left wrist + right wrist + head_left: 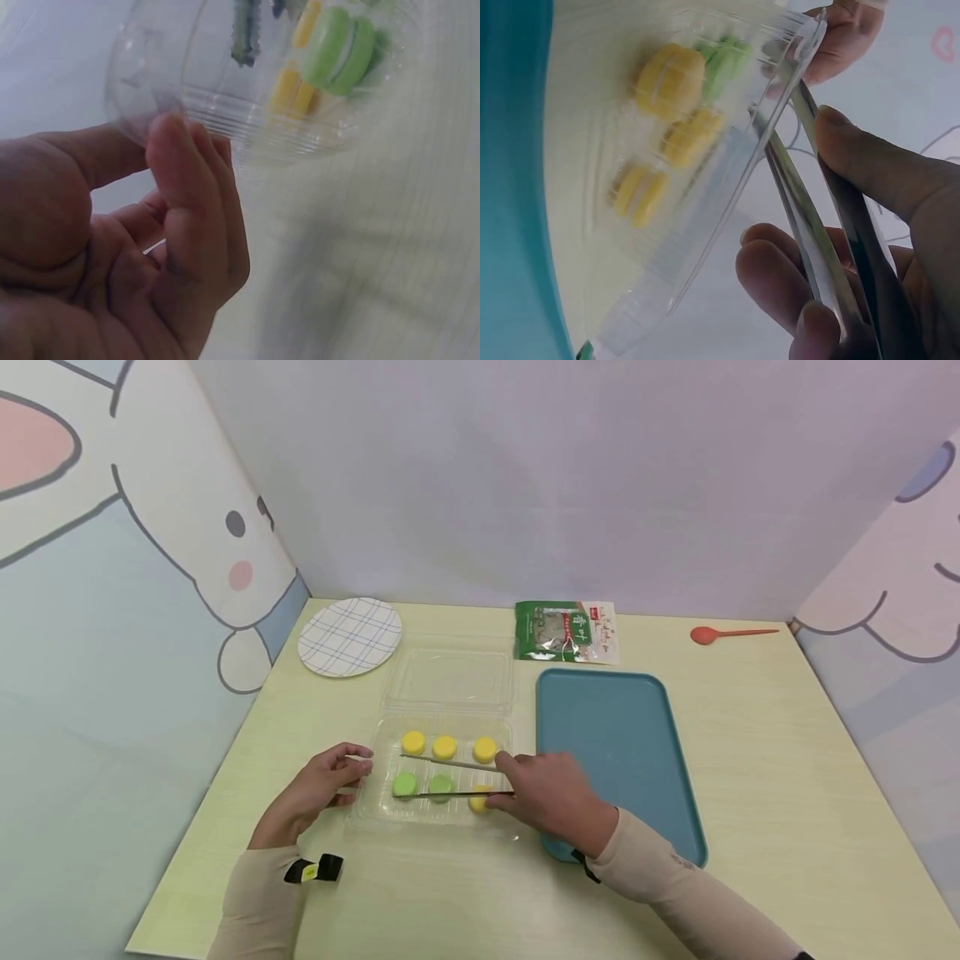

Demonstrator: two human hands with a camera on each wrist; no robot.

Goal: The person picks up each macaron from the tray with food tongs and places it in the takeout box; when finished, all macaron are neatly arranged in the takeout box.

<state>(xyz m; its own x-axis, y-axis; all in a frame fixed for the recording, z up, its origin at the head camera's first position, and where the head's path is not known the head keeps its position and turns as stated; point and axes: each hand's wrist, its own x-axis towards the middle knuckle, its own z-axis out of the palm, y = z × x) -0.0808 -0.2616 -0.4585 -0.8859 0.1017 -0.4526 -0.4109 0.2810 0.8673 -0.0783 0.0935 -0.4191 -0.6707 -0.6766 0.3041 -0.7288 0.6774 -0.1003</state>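
Note:
A clear plastic box [367,806] lies with its lid [450,681] folded back. Inside stand two rows of macarons: several yellow macarons [444,747] and two green macarons [441,788]. My right hand [555,797] grips metal tongs [799,195] over the box, thumb on one arm and fingers on the other. The tong arms are spread, their tips over the left end of the box; one tip overlaps the left green macaron [405,785] in the head view. At the box's left rim, my left hand [318,789] pinches the edge between thumb and fingers.
A blue tray [615,735] lies right of the box, under my right forearm. Behind are a checked white plate [350,637] at left, a green and white food packet [567,632] in the middle and an orange spoon [705,635] at right. Walls border the table.

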